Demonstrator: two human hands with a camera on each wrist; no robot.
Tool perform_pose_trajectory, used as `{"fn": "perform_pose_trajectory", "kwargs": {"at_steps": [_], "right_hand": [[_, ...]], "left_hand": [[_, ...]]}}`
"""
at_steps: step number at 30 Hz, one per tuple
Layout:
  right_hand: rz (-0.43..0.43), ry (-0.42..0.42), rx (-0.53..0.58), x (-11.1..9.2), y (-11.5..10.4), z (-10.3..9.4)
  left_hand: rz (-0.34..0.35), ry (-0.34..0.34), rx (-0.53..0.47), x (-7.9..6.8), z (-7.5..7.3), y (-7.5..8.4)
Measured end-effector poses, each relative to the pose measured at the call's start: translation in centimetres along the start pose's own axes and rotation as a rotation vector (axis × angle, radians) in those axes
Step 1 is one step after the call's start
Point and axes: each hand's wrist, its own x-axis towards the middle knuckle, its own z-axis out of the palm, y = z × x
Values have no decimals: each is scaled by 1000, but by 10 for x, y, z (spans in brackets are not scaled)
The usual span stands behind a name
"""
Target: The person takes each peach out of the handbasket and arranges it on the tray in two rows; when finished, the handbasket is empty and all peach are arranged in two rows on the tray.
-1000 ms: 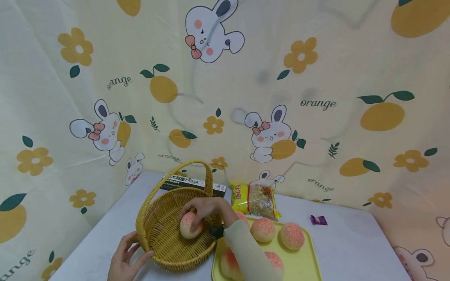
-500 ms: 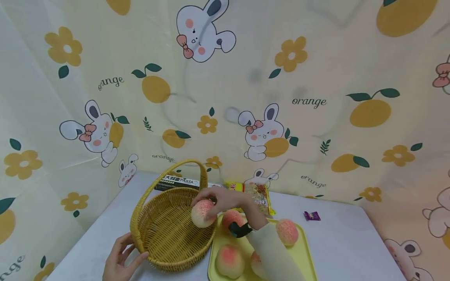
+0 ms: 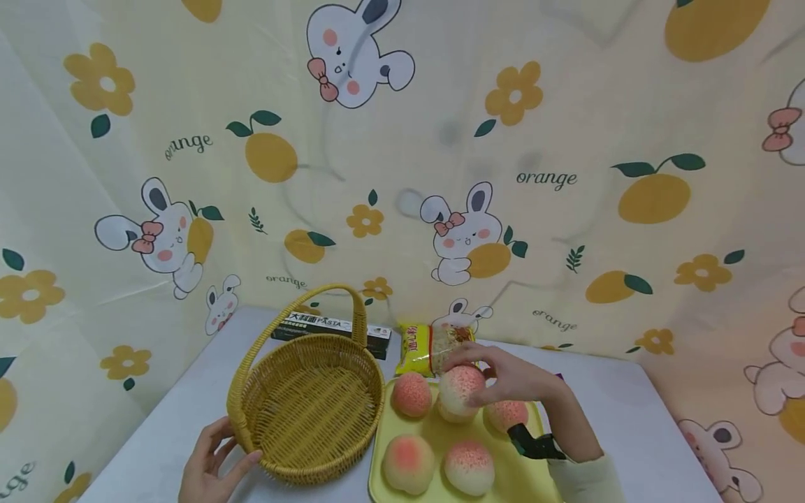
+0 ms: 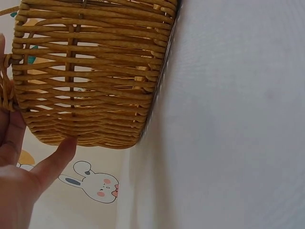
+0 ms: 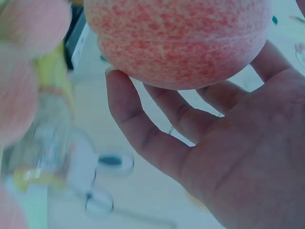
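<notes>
My left hand [image 3: 210, 464] holds the woven basket [image 3: 314, 419] at the near-left base of its arched handle. In the left wrist view its thumb [image 4: 59, 157] lies along the rim, the fingers behind the handle. Nothing lies inside the basket. Over the back of the yellow tray [image 3: 522, 482], my right hand [image 3: 509, 374] grips a pink-topped peach [image 3: 462, 385] between thumb and fingers. Below it, partly covered, is another peach [image 3: 457, 413]. Several more sit in the tray, among them a smoother one [image 3: 409, 464]. The right wrist view shows fingertips against the held peach [image 5: 181, 43].
A yellow bag of pasta [image 3: 415, 353] lies behind the tray. Behind the basket is a dark pasta box [image 3: 377, 342]. A purple wrapper [image 3: 559, 376] shows slightly past the right wrist. A printed cloth [image 3: 377, 161] stands behind the white table [image 3: 604, 398].
My right hand has carried the peach out of the basket and rightward over the tray. The left hand stays at the basket. The head view has shifted slightly.
</notes>
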Motion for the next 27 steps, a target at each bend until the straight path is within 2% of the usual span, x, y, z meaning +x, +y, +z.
{"fn": "perform_pose_trajectory", "kwargs": {"at_steps": [6,13,20,27], "right_hand": [[106,61,55,-44,16,3],[206,105,102,-84,27,15],[274,102,158,-108,32,27],[397,83,209,-121,47,37]], "left_hand": [[-7,0,10,1,-1,1],[-14,-5,-3,1,-1,-1],[-45,-8,0,1,-1,0],[-52,-21,1,2,-1,-1]]}}
